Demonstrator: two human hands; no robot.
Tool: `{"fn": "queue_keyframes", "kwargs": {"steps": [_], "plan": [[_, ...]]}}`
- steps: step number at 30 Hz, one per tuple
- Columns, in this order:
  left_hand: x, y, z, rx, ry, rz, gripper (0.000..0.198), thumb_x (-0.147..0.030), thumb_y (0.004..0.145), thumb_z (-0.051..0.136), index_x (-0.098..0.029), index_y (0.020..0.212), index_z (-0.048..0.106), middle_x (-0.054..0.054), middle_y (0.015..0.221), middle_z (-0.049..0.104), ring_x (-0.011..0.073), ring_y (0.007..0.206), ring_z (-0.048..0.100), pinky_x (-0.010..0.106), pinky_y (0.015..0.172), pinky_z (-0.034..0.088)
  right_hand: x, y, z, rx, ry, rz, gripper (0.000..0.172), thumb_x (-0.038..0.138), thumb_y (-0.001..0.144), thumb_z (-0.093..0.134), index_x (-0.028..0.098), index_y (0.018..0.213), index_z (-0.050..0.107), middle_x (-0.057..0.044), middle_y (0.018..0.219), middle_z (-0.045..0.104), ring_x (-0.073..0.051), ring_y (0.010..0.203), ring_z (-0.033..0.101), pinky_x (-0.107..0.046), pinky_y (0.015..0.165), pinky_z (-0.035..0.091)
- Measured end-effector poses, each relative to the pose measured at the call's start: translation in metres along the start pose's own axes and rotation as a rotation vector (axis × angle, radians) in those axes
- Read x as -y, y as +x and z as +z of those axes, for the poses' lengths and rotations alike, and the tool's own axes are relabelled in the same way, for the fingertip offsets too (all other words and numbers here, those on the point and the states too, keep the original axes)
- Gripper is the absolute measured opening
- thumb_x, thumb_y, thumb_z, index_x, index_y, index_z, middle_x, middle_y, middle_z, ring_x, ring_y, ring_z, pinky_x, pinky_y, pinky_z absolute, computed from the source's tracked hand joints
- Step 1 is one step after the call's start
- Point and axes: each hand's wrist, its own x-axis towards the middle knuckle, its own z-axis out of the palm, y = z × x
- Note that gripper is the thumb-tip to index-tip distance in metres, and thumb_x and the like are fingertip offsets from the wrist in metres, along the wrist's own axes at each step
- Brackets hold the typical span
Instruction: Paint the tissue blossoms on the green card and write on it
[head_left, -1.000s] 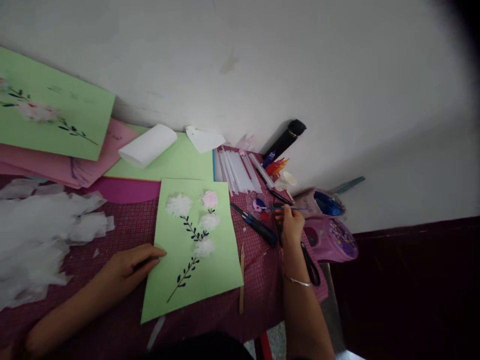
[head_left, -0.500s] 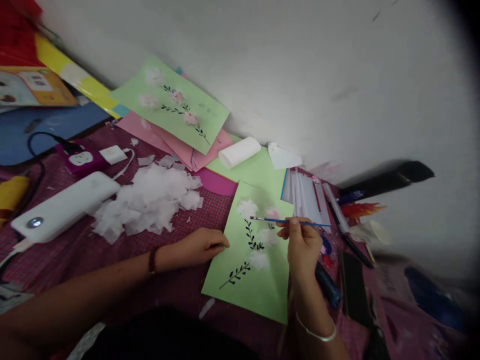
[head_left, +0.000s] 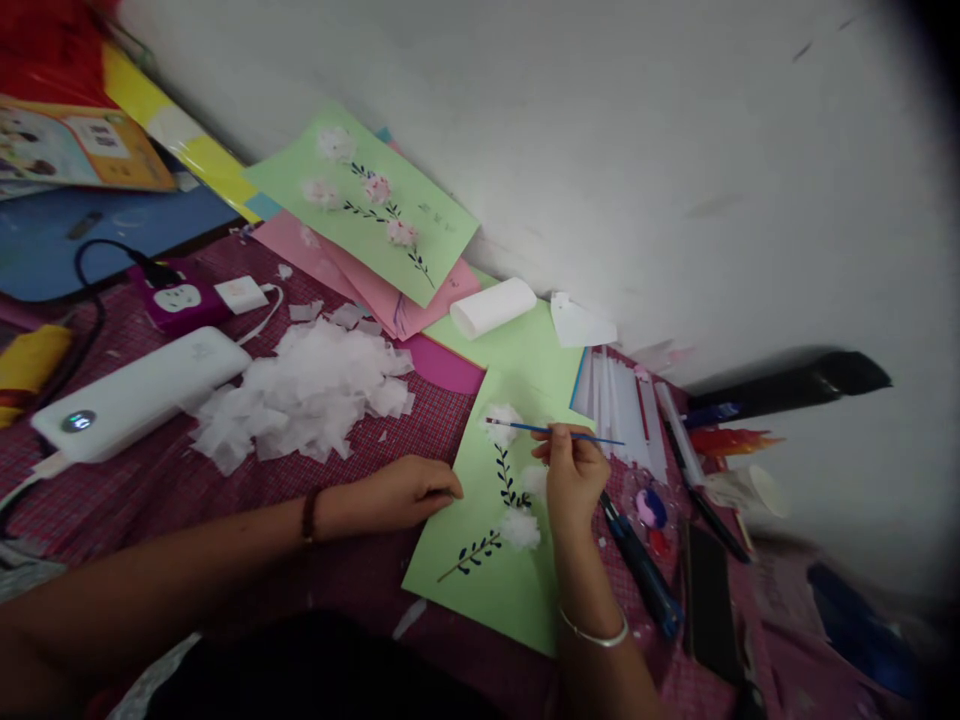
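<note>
A green sheet [head_left: 501, 580] with a painted dark-leaved stem and white tissue puffs lies on the red checked cloth. My left hand [head_left: 409, 492] rests on the sheet's left edge, fingers curled and pressed down on the paper. My right hand [head_left: 571, 472] pinches a thin blue paintbrush [head_left: 551, 431], whose tip reaches the topmost white puff [head_left: 501, 422].
A heap of white tissue scraps [head_left: 304, 390] and a white power bank [head_left: 131, 393] lie to the left. Another flower sheet [head_left: 367, 205] leans on pink papers by the wall. A small paint palette [head_left: 651, 508], pens, white strips [head_left: 619, 395], a paper cup [head_left: 750, 490] and a black bottle [head_left: 795, 380] crowd the right.
My right hand brought the brush from the palette on the right over to the green sheet's top puff. The view swung left and down. My left hand stayed on the sheet.
</note>
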Motion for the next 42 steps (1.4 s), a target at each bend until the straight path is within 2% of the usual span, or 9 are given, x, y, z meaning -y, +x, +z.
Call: {"fn": "queue_keyframes", "kwargs": {"steps": [3, 9, 17, 21, 37, 42], "plan": [[0.001, 0.000, 0.001, 0.003, 0.001, 0.005, 0.018, -0.015, 0.088, 0.050, -0.015, 0.096, 0.066, 0.007, 0.087, 0.069, 0.0133, 0.078, 0.061, 0.024, 0.070, 0.045, -0.001, 0.002, 0.000, -0.034, 0.058, 0.002, 0.030, 0.044, 0.086, 0.057, 0.017, 0.077, 0.061, -0.002, 0.069, 0.068, -0.012, 0.048, 0.058, -0.025, 0.048, 0.045], [0.001, 0.000, 0.000, -0.003, -0.006, 0.009, 0.018, -0.015, 0.088, 0.049, -0.016, 0.096, 0.066, 0.006, 0.086, 0.069, 0.0124, 0.077, 0.061, 0.023, 0.070, 0.045, -0.008, 0.004, 0.003, 0.003, -0.026, 0.038, 0.033, 0.047, 0.085, 0.057, 0.016, 0.074, 0.063, -0.003, 0.068, 0.068, -0.013, 0.050, 0.058, -0.025, 0.050, 0.046], [-0.004, 0.001, -0.002, -0.003, 0.005, 0.010, 0.018, -0.015, 0.088, 0.049, -0.016, 0.094, 0.066, 0.005, 0.085, 0.069, 0.0127, 0.077, 0.061, 0.023, 0.069, 0.044, 0.006, 0.007, -0.019, -0.122, 0.070, 0.010, 0.031, 0.044, 0.087, 0.057, 0.016, 0.076, 0.061, 0.000, 0.061, 0.065, -0.012, 0.046, 0.059, -0.023, 0.047, 0.048], [-0.007, 0.001, -0.004, 0.014, -0.003, 0.000, 0.019, -0.016, 0.090, 0.048, -0.015, 0.093, 0.066, 0.005, 0.084, 0.068, 0.0127, 0.077, 0.061, 0.022, 0.069, 0.044, 0.010, 0.008, -0.021, -0.168, 0.100, 0.013, 0.032, 0.045, 0.086, 0.058, 0.015, 0.075, 0.061, 0.000, 0.058, 0.063, -0.011, 0.045, 0.058, -0.023, 0.046, 0.048], [-0.004, 0.000, -0.003, 0.021, -0.006, -0.010, 0.018, -0.017, 0.090, 0.049, -0.015, 0.096, 0.066, 0.007, 0.086, 0.068, 0.0139, 0.079, 0.061, 0.025, 0.070, 0.045, 0.000, -0.002, -0.012, 0.017, -0.101, -0.100, 0.030, 0.042, 0.088, 0.055, 0.017, 0.074, 0.063, -0.001, 0.068, 0.064, -0.012, 0.052, 0.061, -0.024, 0.049, 0.050], [-0.006, 0.001, -0.004, 0.025, -0.008, -0.021, 0.019, -0.016, 0.090, 0.048, -0.015, 0.098, 0.066, 0.006, 0.087, 0.068, 0.0128, 0.077, 0.060, 0.024, 0.069, 0.044, -0.004, -0.002, -0.008, 0.033, -0.126, -0.129, 0.027, 0.038, 0.089, 0.054, 0.017, 0.076, 0.063, 0.000, 0.065, 0.064, -0.012, 0.052, 0.061, -0.023, 0.050, 0.048]]}}
